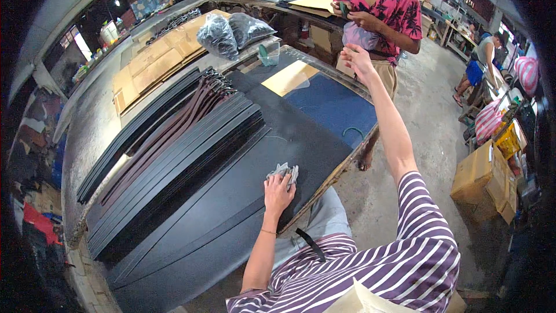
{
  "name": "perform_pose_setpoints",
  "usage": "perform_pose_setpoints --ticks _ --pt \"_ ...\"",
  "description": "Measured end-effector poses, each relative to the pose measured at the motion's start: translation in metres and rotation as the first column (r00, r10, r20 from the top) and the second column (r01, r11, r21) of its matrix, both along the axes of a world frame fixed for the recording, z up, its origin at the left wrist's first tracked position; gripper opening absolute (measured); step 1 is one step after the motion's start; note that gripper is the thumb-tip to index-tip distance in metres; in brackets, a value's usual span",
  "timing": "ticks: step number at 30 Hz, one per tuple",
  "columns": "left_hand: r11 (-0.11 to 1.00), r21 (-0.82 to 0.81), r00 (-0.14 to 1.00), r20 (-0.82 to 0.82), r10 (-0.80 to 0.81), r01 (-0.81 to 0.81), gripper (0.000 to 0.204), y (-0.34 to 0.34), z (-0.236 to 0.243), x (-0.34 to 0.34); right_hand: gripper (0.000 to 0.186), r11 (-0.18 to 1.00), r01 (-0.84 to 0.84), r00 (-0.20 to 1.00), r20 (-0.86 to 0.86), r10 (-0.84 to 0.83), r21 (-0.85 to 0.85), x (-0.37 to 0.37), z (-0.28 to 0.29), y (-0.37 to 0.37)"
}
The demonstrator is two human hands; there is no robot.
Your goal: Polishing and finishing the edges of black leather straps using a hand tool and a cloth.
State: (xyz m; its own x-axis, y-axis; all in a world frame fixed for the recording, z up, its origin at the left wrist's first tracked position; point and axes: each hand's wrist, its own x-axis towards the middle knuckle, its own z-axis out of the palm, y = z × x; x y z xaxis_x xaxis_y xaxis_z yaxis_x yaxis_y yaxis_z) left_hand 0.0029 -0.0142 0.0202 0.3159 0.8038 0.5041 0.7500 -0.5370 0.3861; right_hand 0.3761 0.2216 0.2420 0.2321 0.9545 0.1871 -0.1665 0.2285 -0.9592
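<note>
My left hand point(280, 196) is closed over a crumpled grey cloth point(284, 170), pressing it on the black sheet that covers the table point(307, 145). My right hand point(360, 62) reaches out beyond the table's right edge toward a co-worker, fingers apart, with nothing visible in it. A long stack of black straps point(191, 168) lies to the left of the cloth. Beside it are dark brown straps point(174, 124) and more black ones, with metal pieces bunched at their far ends. One single black strap point(208, 229) lies flat nearer me.
The co-worker in a pink patterned shirt point(379, 0) stands past the table corner, holding a small dark green item point(345, 9). Dark plastic bags point(223, 35) and flat cardboard point(156, 64) lie at the far side. A cardboard box point(483, 179) stands on the floor at right.
</note>
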Motion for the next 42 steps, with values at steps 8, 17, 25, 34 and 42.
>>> perform_pose_setpoints --ticks 8,17,25,34,42 --pt "1.000 0.014 1.000 -0.018 -0.003 0.003 0.034 0.005 -0.008 -0.002 0.050 0.999 0.039 0.999 0.006 -0.039 0.010 0.012 0.007 0.012" --pt "1.000 0.027 1.000 -0.015 0.001 -0.001 0.033 0.002 -0.002 0.001 0.046 0.999 0.048 0.999 0.003 -0.048 0.002 0.014 0.000 0.007" --pt "1.000 0.025 1.000 -0.007 -0.009 0.009 0.032 0.000 -0.001 -0.001 0.029 0.999 0.021 0.998 0.058 -0.019 -0.027 0.015 -0.004 -0.003" --pt "0.999 0.035 1.000 -0.014 -0.002 0.003 0.032 0.003 -0.004 0.001 0.014 0.998 -0.011 0.981 0.191 0.023 -0.062 -0.003 -0.031 -0.018" --pt "1.000 0.004 0.998 -0.058 0.004 -0.004 0.033 0.003 -0.003 0.000 0.023 0.815 -0.428 0.456 0.684 0.569 -0.391 -0.087 -0.137 -0.077"
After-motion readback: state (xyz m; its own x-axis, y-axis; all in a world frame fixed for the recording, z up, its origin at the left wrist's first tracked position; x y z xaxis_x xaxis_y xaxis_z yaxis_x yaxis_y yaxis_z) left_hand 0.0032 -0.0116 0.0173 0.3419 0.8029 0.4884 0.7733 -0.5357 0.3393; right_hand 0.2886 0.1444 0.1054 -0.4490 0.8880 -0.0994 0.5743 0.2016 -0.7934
